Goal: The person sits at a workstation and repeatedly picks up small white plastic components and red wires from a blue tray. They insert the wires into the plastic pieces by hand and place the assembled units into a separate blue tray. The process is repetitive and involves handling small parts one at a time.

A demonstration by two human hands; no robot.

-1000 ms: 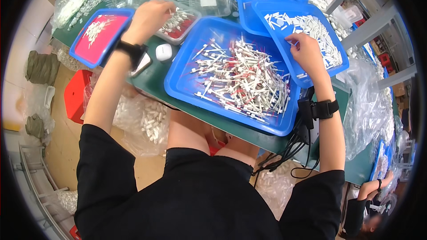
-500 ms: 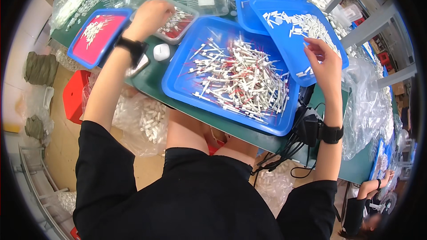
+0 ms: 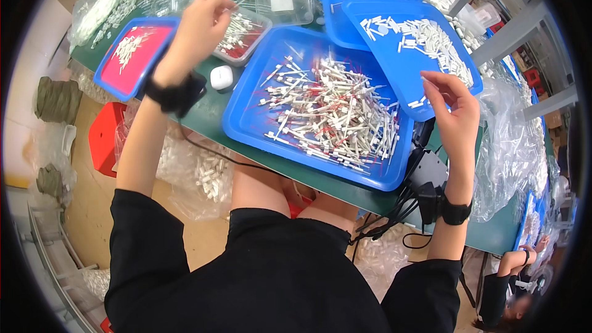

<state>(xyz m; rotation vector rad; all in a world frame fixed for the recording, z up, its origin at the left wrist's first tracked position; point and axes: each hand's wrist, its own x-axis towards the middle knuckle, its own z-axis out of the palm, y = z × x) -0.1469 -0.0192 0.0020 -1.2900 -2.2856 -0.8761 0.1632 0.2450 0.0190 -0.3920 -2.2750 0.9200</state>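
Observation:
My left hand [image 3: 198, 29] is raised beside a clear plastic box [image 3: 269, 24] of thin white pieces with red wires. Its thumb and fingertips are pinched together; whatever is between them is too small to make out. Over the near edge of a tilted blue tray [image 3: 388, 65] with short white tubes [image 3: 431, 40], my right hand [image 3: 457, 108] is closed in a pinch. I cannot tell what its fingertips hold. Between the hands lies a larger blue tray [image 3: 246, 111], with a heap of white pieces with thin stems and red wires [image 3: 336, 114].
A pink-bottomed blue tray [image 3: 151, 46] with white pieces lies at the left. Near it is a small rounded white case [image 3: 221, 78]. Black cables [image 3: 401, 203] hang at the table's right edge. Clear plastic bags [image 3: 505, 148] and grey metal bars [image 3: 512, 37] stand further right.
My left hand has drawn back from over the clear box toward its left side, turning at the wrist. My right hand has moved slightly down, nearer to me.

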